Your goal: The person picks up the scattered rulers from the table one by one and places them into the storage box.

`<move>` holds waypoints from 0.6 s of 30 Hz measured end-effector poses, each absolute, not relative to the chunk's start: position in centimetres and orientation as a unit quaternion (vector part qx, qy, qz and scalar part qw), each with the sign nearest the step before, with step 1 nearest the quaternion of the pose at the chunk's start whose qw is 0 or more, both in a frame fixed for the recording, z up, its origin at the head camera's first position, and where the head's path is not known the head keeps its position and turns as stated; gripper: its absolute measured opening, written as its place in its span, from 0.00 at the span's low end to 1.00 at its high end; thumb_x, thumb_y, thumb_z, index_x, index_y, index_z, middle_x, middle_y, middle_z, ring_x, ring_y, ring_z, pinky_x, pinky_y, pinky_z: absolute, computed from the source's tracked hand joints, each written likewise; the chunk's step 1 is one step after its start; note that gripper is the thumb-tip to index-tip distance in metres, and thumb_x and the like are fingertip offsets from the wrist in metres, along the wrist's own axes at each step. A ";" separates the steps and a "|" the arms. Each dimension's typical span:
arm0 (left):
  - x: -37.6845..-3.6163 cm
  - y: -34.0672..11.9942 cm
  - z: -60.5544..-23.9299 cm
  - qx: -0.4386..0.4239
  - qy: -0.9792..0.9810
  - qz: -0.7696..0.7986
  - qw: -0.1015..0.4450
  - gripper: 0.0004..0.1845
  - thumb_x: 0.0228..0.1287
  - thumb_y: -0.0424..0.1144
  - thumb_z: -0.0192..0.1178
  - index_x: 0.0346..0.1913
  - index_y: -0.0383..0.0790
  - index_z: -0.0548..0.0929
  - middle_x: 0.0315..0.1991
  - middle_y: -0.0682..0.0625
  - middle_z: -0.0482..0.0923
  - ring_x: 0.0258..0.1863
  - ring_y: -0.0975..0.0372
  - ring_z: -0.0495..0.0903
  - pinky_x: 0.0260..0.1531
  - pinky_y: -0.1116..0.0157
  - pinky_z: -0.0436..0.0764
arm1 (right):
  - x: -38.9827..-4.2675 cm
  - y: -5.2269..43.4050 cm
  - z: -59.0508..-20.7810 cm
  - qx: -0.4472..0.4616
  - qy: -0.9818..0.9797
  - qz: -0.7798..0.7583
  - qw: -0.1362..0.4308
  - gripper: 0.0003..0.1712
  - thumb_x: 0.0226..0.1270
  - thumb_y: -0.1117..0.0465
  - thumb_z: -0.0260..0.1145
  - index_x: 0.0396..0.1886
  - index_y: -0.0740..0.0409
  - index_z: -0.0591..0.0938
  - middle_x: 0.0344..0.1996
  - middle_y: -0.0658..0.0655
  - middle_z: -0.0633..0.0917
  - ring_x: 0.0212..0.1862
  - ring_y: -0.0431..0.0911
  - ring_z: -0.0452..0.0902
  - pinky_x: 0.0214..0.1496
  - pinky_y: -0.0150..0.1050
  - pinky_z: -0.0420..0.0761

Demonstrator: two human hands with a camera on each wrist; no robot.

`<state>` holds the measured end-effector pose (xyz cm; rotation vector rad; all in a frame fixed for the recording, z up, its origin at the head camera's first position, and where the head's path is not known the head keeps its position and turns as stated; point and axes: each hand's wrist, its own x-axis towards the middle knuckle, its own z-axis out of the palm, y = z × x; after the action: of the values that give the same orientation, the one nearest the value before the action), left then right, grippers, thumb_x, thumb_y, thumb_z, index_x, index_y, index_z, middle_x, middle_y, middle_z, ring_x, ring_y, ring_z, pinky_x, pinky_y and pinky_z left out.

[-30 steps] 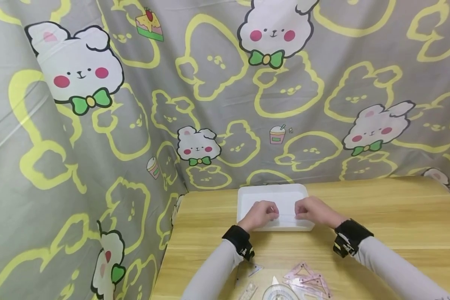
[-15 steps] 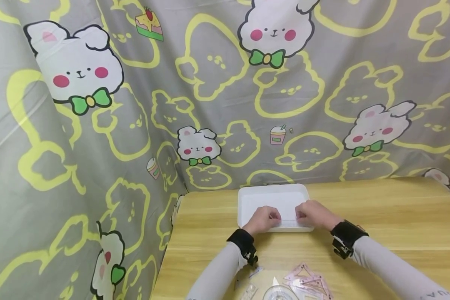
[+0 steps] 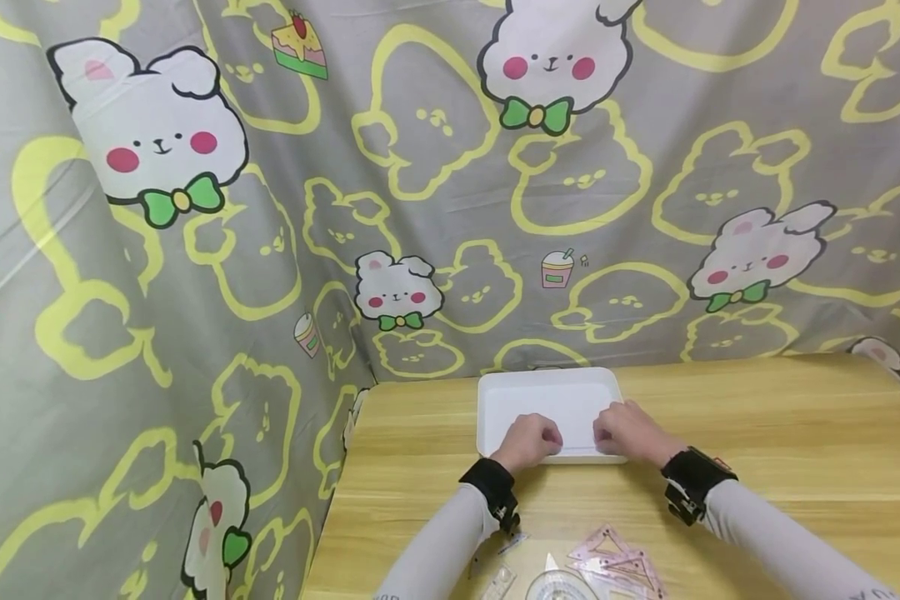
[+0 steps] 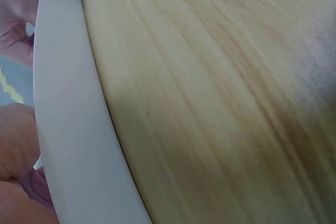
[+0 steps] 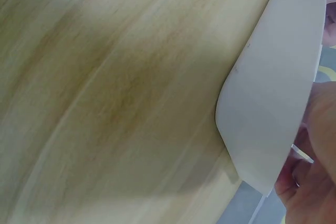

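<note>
Clear strip (image 3: pixel 579 451): was held low inside the white tray (image 3: pixel 551 400), along its near wall.
Left hand (image 3: pixel 527 440): pinched the strip's left end, at the tray's near side.
Right hand (image 3: pixel 632 431): pinched the other end, near the tray's right corner.
Pink set squares (image 3: pixel 626 557), protractor (image 3: pixel 560 587): lay on the worktop (image 3: pixel 795 425), nearer the person than the tray.

Backed and flanked at left by grey bunny-print curtain (image 3: pixel 450 192), lightly creased; furnished with wood-grain table (image 3: pixel 780 417) close against curtain; lit softly.
</note>
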<state>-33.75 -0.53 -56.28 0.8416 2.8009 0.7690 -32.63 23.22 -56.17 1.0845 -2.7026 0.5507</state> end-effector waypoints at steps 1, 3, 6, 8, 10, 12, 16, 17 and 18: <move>-33.8 -0.6 -56.1 0.277 0.924 0.255 0.058 0.03 0.62 0.33 0.74 0.32 0.42 0.91 0.28 0.57 0.87 0.28 0.72 0.77 0.36 0.76 0.75 | -32.6 23.1 -56.1 0.364 -0.908 0.185 0.093 0.14 0.51 0.67 0.81 0.20 0.47 0.84 0.20 0.40 0.80 0.27 0.37 0.70 0.33 0.38 0.67; -33.8 -0.8 -55.6 0.278 0.923 0.263 0.050 0.02 0.61 0.33 0.75 0.34 0.42 0.91 0.30 0.56 0.87 0.30 0.71 0.78 0.37 0.76 0.75 | -32.4 22.9 -56.0 0.361 -0.907 0.189 0.107 0.13 0.51 0.67 0.81 0.21 0.48 0.85 0.21 0.41 0.81 0.27 0.37 0.71 0.33 0.38 0.69; -33.7 -1.2 -54.7 0.278 0.916 0.287 0.029 0.05 0.61 0.34 0.75 0.39 0.40 0.91 0.34 0.53 0.88 0.35 0.68 0.81 0.39 0.75 0.77 | -31.6 22.4 -55.2 0.347 -0.907 0.204 0.124 0.09 0.55 0.66 0.80 0.27 0.50 0.87 0.24 0.42 0.83 0.31 0.39 0.74 0.36 0.40 0.72; -33.6 -1.6 -53.9 0.279 0.911 0.303 0.015 0.08 0.62 0.35 0.75 0.43 0.39 0.90 0.38 0.51 0.89 0.39 0.66 0.83 0.42 0.75 0.77 | -30.8 21.8 -54.4 0.334 -0.907 0.222 0.133 0.06 0.59 0.66 0.79 0.33 0.53 0.88 0.27 0.44 0.84 0.33 0.42 0.77 0.39 0.43 0.75; -33.2 -1.9 -53.1 0.281 0.907 0.315 0.005 0.10 0.63 0.36 0.74 0.46 0.39 0.90 0.41 0.50 0.90 0.42 0.65 0.84 0.44 0.74 0.78 | -29.7 21.1 -53.5 0.326 -0.904 0.240 0.136 0.07 0.62 0.65 0.77 0.39 0.55 0.88 0.30 0.45 0.85 0.36 0.43 0.80 0.41 0.46 0.79; -32.3 -2.5 -52.2 0.283 0.904 0.321 0.003 0.11 0.65 0.36 0.73 0.48 0.38 0.89 0.43 0.49 0.90 0.44 0.63 0.85 0.46 0.73 0.79 | -28.4 20.4 -52.8 0.321 -0.902 0.252 0.141 0.08 0.63 0.65 0.76 0.42 0.56 0.88 0.32 0.46 0.86 0.37 0.44 0.82 0.43 0.47 0.82; -29.7 -3.9 -51.4 0.280 0.903 0.324 0.026 0.15 0.65 0.40 0.73 0.53 0.39 0.88 0.47 0.50 0.89 0.48 0.64 0.84 0.50 0.69 0.80 | -25.3 19.1 -52.5 0.321 -0.898 0.267 0.137 0.10 0.64 0.65 0.76 0.45 0.57 0.87 0.36 0.50 0.88 0.38 0.43 0.84 0.42 0.44 0.86; -28.9 -4.2 -51.3 0.277 0.904 0.323 0.040 0.17 0.65 0.41 0.74 0.54 0.40 0.87 0.49 0.51 0.88 0.50 0.64 0.84 0.51 0.68 0.80 | -24.4 18.8 -52.5 0.320 -0.898 0.270 0.132 0.11 0.64 0.64 0.76 0.45 0.57 0.87 0.37 0.51 0.88 0.38 0.44 0.84 0.42 0.43 0.86; -28.2 -4.5 -51.3 0.275 0.905 0.320 0.054 0.19 0.65 0.42 0.74 0.56 0.41 0.87 0.51 0.52 0.88 0.51 0.65 0.84 0.53 0.68 0.80 | -23.6 18.6 -52.6 0.321 -0.898 0.274 0.123 0.12 0.64 0.63 0.76 0.46 0.58 0.87 0.38 0.51 0.88 0.39 0.44 0.84 0.41 0.42 0.86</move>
<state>-28.17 -4.54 -51.29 0.8346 2.7492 0.9726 -23.62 18.59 -52.59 0.9350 -2.6195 0.7994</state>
